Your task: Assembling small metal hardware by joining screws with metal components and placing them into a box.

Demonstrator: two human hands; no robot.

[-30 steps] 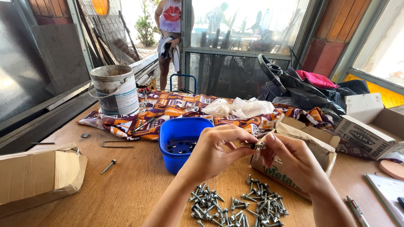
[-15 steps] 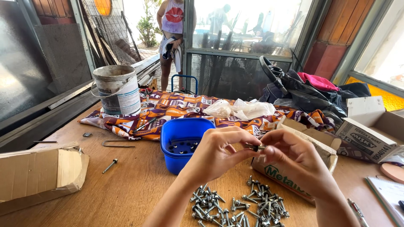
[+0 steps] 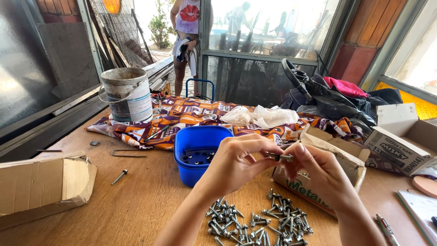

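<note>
My left hand [image 3: 236, 165] and my right hand [image 3: 318, 174] meet above the wooden table [image 3: 136, 205], and both pinch one small metal screw [image 3: 280, 157] held level between their fingertips. Below them lies a loose pile of screws [image 3: 259, 223]. A blue plastic tub [image 3: 198, 152] with several small dark pieces on its floor stands just behind my left hand. An open cardboard box [image 3: 339, 159] sits behind my right hand.
A dirty white bucket [image 3: 127, 94] stands back left on a patterned cloth [image 3: 182, 116]. A flattened cardboard box [image 3: 41, 184] lies at left, a single screw [image 3: 119, 176] near it. Further boxes [image 3: 400, 141], a black bag [image 3: 327, 98] and a notebook [image 3: 421, 212] are at right. A person [image 3: 186, 27] stands outside.
Both hands have stayed together on the screw, with only small shifts of the fingers. The view has moved slightly.
</note>
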